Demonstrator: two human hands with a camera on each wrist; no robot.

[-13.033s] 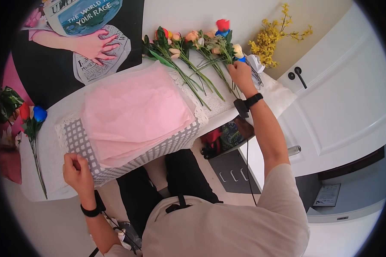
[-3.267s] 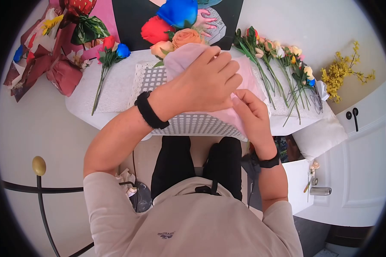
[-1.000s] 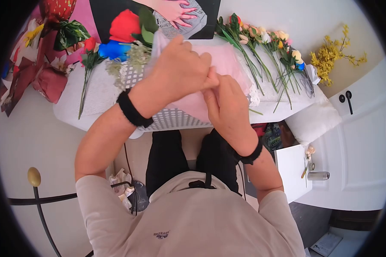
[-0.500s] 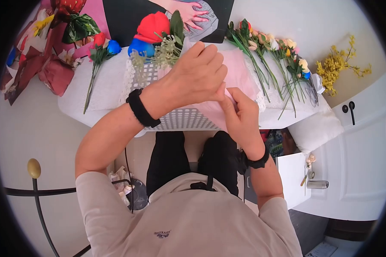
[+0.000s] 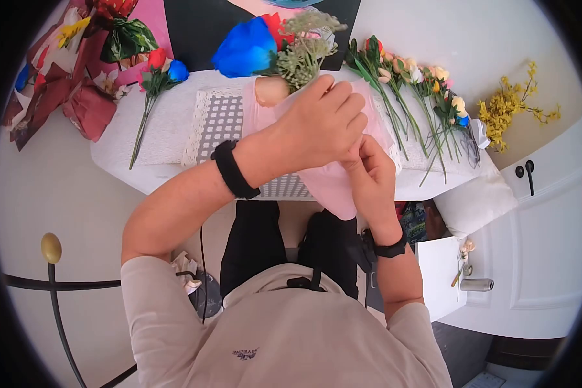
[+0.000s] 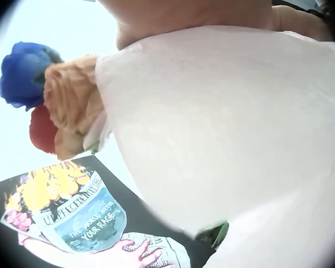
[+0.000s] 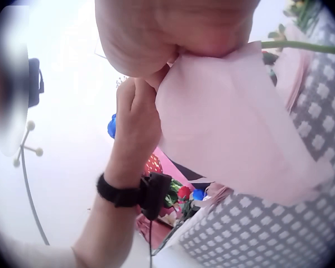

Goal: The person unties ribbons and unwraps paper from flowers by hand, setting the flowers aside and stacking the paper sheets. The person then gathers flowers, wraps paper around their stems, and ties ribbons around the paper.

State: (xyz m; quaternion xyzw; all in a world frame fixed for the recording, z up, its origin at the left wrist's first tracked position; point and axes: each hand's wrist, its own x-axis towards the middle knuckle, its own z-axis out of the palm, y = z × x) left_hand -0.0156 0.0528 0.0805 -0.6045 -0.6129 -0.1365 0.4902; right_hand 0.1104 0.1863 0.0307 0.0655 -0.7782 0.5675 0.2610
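Observation:
My left hand (image 5: pixel 320 123) grips a small bouquet of artificial flowers around its lower part. A large blue rose (image 5: pixel 246 46), a peach rose (image 5: pixel 271 90), a red flower (image 5: pixel 277 29) and pale green filler sprigs (image 5: pixel 304 61) stick out beyond the fingers. Pink wrapping paper (image 5: pixel 330 187) goes around the bouquet and hangs below the hands. Close against the left hand, my right hand (image 5: pixel 376 181) pinches the paper between thumb and fingers. In the right wrist view a green stem (image 7: pixel 307 47) pokes out beside the paper. The gripped stems are mostly hidden.
More pink paper (image 5: pixel 375 116) lies on a grey-and-white patterned cloth (image 5: pixel 223 119) on the white table (image 5: pixel 116 145). Loose flower stems (image 5: pixel 427 123) lie at the right, a few flowers (image 5: pixel 152 90) at the left. A wrapped bouquet (image 5: pixel 87 107) stands further left.
Thirteen seconds ago the hands were apart and the pink paper lay flat in a pile; now paper wraps the bouquet in them. In the last second the bouquet has turned, bringing the blue rose forward.

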